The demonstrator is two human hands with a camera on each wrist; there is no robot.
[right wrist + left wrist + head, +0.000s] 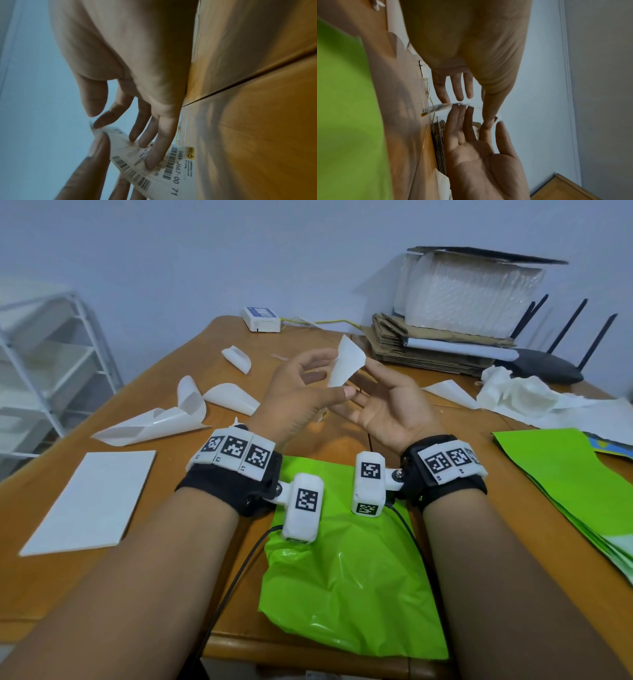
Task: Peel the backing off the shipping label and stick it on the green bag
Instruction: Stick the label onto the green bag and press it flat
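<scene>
I hold the white shipping label (346,361) in the air between both hands, above the far end of the green bag (342,577), which lies flat on the wooden table (154,577). My left hand (334,378) pinches the label, thumb on the printed face and fingers behind it. My right hand (364,383) is palm-up, its straight fingers resting on the label. In the right wrist view the barcoded face of the label (171,169) shows under the right fingertips (150,165), with the index tip at the corner beside my left thumb (96,148). The left wrist view shows the label (440,107) edge-on.
Several curled white backing sheets (150,426) litter the table's left side near a flat white stack (92,501). A pile of green bags (565,481) lies right. Cardboard and bubble wrap (445,337), a router (548,368) and crumpled paper (513,395) crowd the back right.
</scene>
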